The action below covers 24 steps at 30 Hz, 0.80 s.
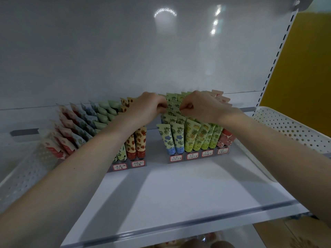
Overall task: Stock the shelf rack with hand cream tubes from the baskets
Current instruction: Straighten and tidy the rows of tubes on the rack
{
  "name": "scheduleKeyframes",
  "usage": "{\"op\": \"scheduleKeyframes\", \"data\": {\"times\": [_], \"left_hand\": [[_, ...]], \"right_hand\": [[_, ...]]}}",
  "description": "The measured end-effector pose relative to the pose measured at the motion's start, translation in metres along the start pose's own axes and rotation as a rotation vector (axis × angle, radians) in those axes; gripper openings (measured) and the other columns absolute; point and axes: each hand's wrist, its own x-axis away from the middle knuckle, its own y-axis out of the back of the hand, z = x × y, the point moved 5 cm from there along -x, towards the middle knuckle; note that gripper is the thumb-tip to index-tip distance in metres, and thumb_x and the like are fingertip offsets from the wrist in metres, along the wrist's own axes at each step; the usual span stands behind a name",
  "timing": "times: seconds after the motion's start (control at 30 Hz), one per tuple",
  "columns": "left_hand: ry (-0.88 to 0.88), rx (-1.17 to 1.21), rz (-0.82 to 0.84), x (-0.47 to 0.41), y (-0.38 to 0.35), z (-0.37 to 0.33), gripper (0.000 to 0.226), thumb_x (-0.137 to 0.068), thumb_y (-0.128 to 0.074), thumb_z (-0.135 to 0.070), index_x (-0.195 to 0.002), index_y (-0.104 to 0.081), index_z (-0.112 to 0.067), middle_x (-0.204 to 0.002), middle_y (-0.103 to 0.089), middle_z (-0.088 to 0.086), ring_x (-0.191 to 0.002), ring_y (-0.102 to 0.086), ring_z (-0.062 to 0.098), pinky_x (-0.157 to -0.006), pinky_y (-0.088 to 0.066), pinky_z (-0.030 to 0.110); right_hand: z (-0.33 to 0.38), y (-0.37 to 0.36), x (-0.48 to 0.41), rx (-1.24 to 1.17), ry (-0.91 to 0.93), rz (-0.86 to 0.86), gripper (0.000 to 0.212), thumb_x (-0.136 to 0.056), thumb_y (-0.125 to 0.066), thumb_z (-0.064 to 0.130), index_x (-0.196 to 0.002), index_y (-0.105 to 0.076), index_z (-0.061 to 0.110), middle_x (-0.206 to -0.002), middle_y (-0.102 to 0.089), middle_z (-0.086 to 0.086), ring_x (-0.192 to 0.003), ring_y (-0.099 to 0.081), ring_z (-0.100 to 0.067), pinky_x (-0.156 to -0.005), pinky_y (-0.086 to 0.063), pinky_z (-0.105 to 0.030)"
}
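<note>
Head view. Pinching a back-row tube (173, 105) with left hand (150, 104) and right hand (201, 104). Probably seating it straight.

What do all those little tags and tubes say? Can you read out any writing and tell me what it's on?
Nothing here can be read for certain.
Handwriting on the red-bordered tags below the tube rows: characters too blurred to read.
Print low on the hand cream tubes: too small to read.

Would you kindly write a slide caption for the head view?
Left hand and right hand pinch hand cream tubes in the rack on a white shelf.
</note>
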Motion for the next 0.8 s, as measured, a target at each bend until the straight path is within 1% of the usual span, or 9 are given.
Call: {"op": "scheduleKeyframes", "data": {"times": [0.07,0.13,0.23,0.37,0.43,0.57,0.8], "left_hand": [[0.002,-0.02,-0.041,-0.002,0.001,0.0,0.019,-0.092,-0.057,-0.013,-0.104,-0.068,-0.003,-0.102,-0.067,0.011,-0.094,-0.061,0.026,-0.084,-0.048,0.038],[-0.005,-0.045,-0.063,-0.005,0.002,0.0,0.02,-0.092,-0.057,-0.012,-0.106,-0.068,-0.005,-0.105,-0.066,0.011,-0.098,-0.061,0.026,-0.086,-0.048,0.039],[-0.014,-0.074,-0.035,-0.009,-0.002,0.0,0.022,-0.091,-0.057,-0.012,-0.111,-0.068,-0.009,-0.109,-0.065,0.01,-0.102,-0.059,0.027,-0.087,-0.046,0.035],[-0.021,-0.078,-0.017,-0.013,-0.005,0.0,0.019,-0.091,-0.057,-0.01,-0.103,-0.071,-0.009,-0.101,-0.066,0.009,-0.094,-0.06,0.026,-0.078,-0.045,0.031],[-0.02,-0.088,-0.019,-0.014,-0.005,0.0,0.018,-0.091,-0.057,-0.01,-0.101,-0.071,-0.008,-0.099,-0.065,0.009,-0.092,-0.06,0.026,-0.075,-0.043,0.029],[-0.02,-0.098,-0.013,-0.017,-0.007,-0.001,0.018,-0.091,-0.056,-0.009,-0.102,-0.07,-0.005,-0.101,-0.065,0.01,-0.093,-0.06,0.026,-0.076,-0.04,0.026],[-0.029,-0.092,0.0,-0.018,-0.008,0.0,0.018,-0.091,-0.056,-0.007,-0.101,-0.07,-0.003,-0.099,-0.065,0.012,-0.092,-0.06,0.027,-0.077,-0.043,0.028]], "right_hand": [[-0.002,0.0,-0.002,0.007,-0.014,-0.02,0.02,-0.09,-0.051,0.009,-0.095,-0.07,0.004,-0.097,-0.068,-0.008,-0.086,-0.065,-0.024,-0.08,-0.054,-0.039],[-0.004,0.002,-0.004,0.009,-0.035,-0.044,0.02,-0.091,-0.051,0.01,-0.098,-0.069,0.007,-0.098,-0.068,-0.006,-0.087,-0.064,-0.023,-0.08,-0.054,-0.038],[-0.005,0.001,-0.008,0.03,-0.043,-0.04,0.019,-0.091,-0.053,0.012,-0.1,-0.069,0.008,-0.099,-0.068,-0.006,-0.087,-0.064,-0.023,-0.079,-0.054,-0.037],[-0.005,-0.006,-0.014,0.056,-0.047,0.0,0.017,-0.09,-0.055,0.014,-0.096,-0.069,0.007,-0.097,-0.068,-0.008,-0.086,-0.064,-0.024,-0.078,-0.055,-0.039],[-0.006,-0.008,-0.017,0.062,-0.057,0.006,0.017,-0.09,-0.055,0.014,-0.099,-0.068,0.009,-0.1,-0.067,-0.007,-0.088,-0.064,-0.024,-0.079,-0.055,-0.037],[-0.006,-0.01,-0.022,0.075,-0.054,0.015,0.017,-0.089,-0.054,0.01,-0.1,-0.067,0.008,-0.102,-0.067,-0.007,-0.089,-0.063,-0.024,-0.079,-0.054,-0.037],[-0.004,-0.011,-0.023,0.077,-0.053,0.025,0.019,-0.089,-0.052,0.007,-0.103,-0.066,0.007,-0.104,-0.066,-0.009,-0.093,-0.062,-0.025,-0.081,-0.054,-0.037]]}}
